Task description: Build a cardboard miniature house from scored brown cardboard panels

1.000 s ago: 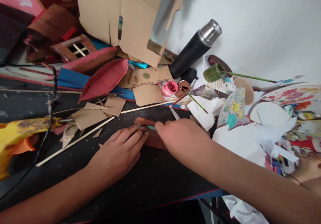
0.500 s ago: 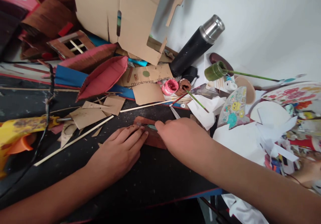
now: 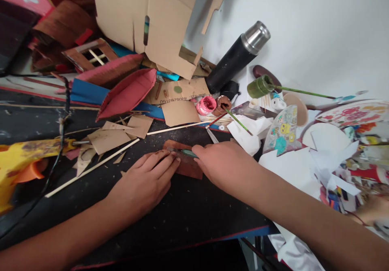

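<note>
My left hand (image 3: 148,178) lies over the left end of a small brown-painted cardboard piece (image 3: 190,169), its fingers stretched out and pressing it to the black tabletop (image 3: 194,214). In my right hand (image 3: 225,161), closed in a fist, is a slim green tool (image 3: 189,153) that looks like a craft knife. It lies low across the cardboard, pointing toward my left fingertips; its tip is hard to make out. The piece's left edge is hidden under my left fingers. A pointed metal blade (image 3: 212,135) lies just beyond my right hand.
A yellow glue gun (image 3: 30,153) with a black cord sits at left, near cardboard scraps (image 3: 107,141) and a wooden stick (image 3: 91,169). Behind stand open pink (image 3: 206,105) and brown paint jars (image 3: 223,105), a black flask (image 3: 232,64) and red cardboard boats (image 3: 127,92). Another person's hand (image 3: 369,210) is at far right.
My right hand has shifted slightly right and back, showing more of the green craft knife and the brown cardboard. My left hand stays in place; the view has moved a little.
</note>
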The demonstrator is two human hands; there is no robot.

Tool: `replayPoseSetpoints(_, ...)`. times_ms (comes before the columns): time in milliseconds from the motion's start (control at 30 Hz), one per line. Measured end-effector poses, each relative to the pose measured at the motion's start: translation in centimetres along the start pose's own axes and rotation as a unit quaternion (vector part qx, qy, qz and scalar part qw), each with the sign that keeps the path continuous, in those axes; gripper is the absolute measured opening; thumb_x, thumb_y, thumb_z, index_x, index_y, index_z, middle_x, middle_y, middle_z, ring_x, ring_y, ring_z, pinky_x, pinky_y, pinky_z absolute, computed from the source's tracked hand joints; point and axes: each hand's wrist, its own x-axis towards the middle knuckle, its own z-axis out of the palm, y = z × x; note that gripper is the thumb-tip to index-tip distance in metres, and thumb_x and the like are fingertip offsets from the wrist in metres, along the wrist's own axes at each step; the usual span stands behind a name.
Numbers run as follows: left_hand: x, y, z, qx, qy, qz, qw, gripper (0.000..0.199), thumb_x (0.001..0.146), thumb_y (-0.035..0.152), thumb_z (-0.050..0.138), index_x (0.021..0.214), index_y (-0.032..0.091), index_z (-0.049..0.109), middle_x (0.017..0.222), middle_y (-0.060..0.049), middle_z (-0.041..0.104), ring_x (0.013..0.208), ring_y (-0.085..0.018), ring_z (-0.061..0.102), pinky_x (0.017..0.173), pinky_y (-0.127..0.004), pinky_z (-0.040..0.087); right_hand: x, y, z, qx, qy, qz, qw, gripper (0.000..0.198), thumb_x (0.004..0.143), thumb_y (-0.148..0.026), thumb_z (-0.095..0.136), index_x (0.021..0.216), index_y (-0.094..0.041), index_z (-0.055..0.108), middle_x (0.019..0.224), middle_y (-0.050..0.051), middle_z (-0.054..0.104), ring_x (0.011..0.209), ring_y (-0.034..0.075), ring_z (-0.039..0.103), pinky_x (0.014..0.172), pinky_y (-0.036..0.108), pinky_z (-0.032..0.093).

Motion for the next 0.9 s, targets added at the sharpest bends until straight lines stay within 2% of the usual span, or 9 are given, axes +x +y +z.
replayPoseSetpoints(200, 0.1, 0.0, 0.1, -0.003, -0.001, 0.006, 1.0, 0.039, 0.102, 0.016, 0.049, 0.132, 0.009, 0.073, 0.123, -0.015, 0.078, 0.118, -0.032, 0.065, 0.1, -0.046, 0.048, 0.2, -0.5, -0.6, 0.004, -0.03, 0.02, 0.999, 0.014, 0.104, -0.019, 0.057, 0.113, -0.014, 0.067, 0.088, 0.013, 0.08, 0.085, 0.029, 0.079, 0.064, 0.033, 0.047)
replayPoseSetpoints(433, -0.1, 0.0, 0.4, -0.009, 0.001, 0.005, 1.0, 0.04, 0.1, 0.016, 0.053, 0.134, 0.008, 0.072, 0.125, -0.016, 0.076, 0.12, -0.033, 0.064, 0.099, -0.046, 0.048, -0.8, 0.6, 1.2, -0.008, 0.048, 0.013, 0.999, 0.013, 0.106, -0.023, 0.057, 0.113, -0.018, 0.067, 0.087, 0.009, 0.079, 0.077, 0.026, 0.077, 0.058, 0.031, 0.034)
replayPoseSetpoints(567, -0.1, 0.0, 0.4, -0.011, -0.002, 0.004, 1.0, 0.04, 0.099, 0.013, 0.053, 0.134, 0.008, 0.072, 0.127, -0.017, 0.076, 0.12, -0.033, 0.065, 0.099, -0.046, 0.049, -1.3, 0.9, 1.1, 0.004, 0.051, 0.015, 0.999, 0.013, 0.108, -0.024, 0.055, 0.111, -0.018, 0.065, 0.087, 0.007, 0.078, 0.075, 0.024, 0.076, 0.058, 0.031, 0.029)
replayPoseSetpoints(900, 0.0, 0.0, 0.3, -0.009, -0.002, 0.003, 1.0, 0.04, 0.099, 0.013, 0.052, 0.134, 0.009, 0.072, 0.126, -0.017, 0.076, 0.119, -0.033, 0.066, 0.098, -0.047, 0.051, -1.3, 0.6, 1.6, -0.001, 0.046, 0.018, 0.999, 0.017, 0.107, -0.025, 0.056, 0.115, -0.017, 0.068, 0.09, 0.009, 0.08, 0.077, 0.025, 0.076, 0.062, 0.032, 0.034)
